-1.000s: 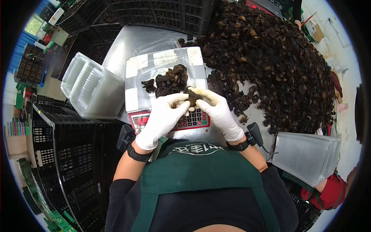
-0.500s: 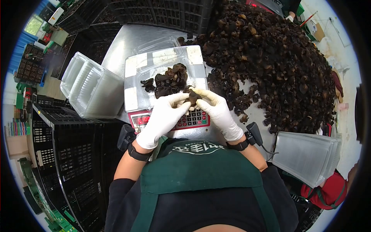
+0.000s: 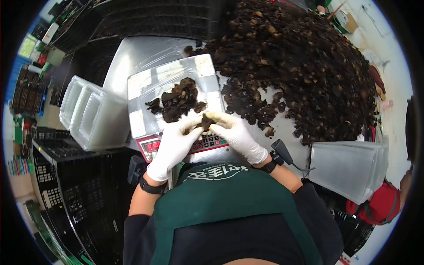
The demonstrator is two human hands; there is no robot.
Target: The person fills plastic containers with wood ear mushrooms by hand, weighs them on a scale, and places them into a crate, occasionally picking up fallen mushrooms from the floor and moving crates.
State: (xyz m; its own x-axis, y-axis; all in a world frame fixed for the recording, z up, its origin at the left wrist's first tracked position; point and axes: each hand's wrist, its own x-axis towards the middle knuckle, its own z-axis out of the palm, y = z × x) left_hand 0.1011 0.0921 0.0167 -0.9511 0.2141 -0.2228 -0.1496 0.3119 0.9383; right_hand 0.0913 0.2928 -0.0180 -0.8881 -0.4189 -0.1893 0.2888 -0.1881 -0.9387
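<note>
My left hand [image 3: 180, 137], in a white glove, pinches a small dark wood ear mushroom [image 3: 206, 122]. My gloved right hand [image 3: 236, 134] grips the same piece from the other side, just above the keypad. Both hands are over the front edge of a digital scale [image 3: 137, 89] with a red control panel. On its pan lies a clear plastic tray [image 3: 152, 85] bearing a clump of wood ear mushrooms [image 3: 176, 100]. The tray's outline is hard to make out.
A large heap of wood ear mushrooms [image 3: 304, 70] covers the table's right side. Stacks of clear plastic containers stand at left [image 3: 104, 117] and right [image 3: 342, 168]. Black crates [image 3: 154, 20] rise behind the scale, with more crates [image 3: 88, 190] at lower left.
The view has shifted, so the scale sits further left and looks turned. Both hands still hold the mushroom piece, now drawn slightly lower, away from the clump on the scale.
</note>
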